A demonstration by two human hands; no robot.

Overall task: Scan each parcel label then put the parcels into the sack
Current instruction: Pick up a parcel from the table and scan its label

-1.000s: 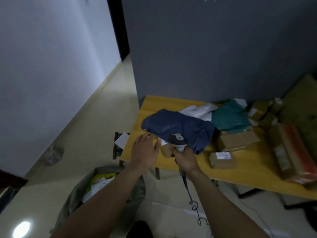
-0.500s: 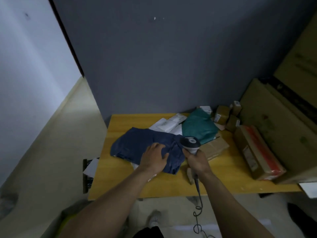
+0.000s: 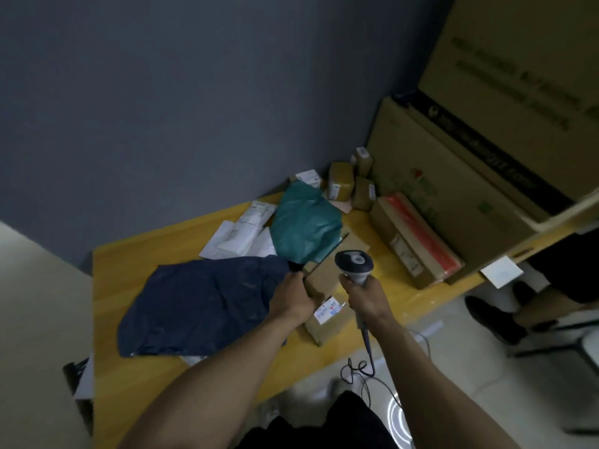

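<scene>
My left hand (image 3: pixel 291 301) grips the left edge of a brown cardboard parcel (image 3: pixel 327 277) in the middle of the yellow table (image 3: pixel 129 264). A smaller brown parcel (image 3: pixel 327 322) with a white label lies just in front of it. My right hand (image 3: pixel 364 294) holds the grey handheld scanner (image 3: pixel 355 264) upright by its handle, its cable trailing down off the table edge. A dark blue mailer bag (image 3: pixel 201 306) lies flat to the left, a teal mailer bag (image 3: pixel 304 225) behind. The sack is out of view.
White mailers (image 3: pixel 240 234) lie behind the blue bag. Several small brown boxes (image 3: pixel 350 179) sit at the back corner, a long box with red tape (image 3: pixel 415 238) and big cartons (image 3: pixel 460 157) at right. A person's shoes (image 3: pixel 496 315) are on the floor at right.
My view has swung right, away from the sack. My left hand moved off the blue bag onto the brown parcel's edge. My right hand still holds the scanner, now further right.
</scene>
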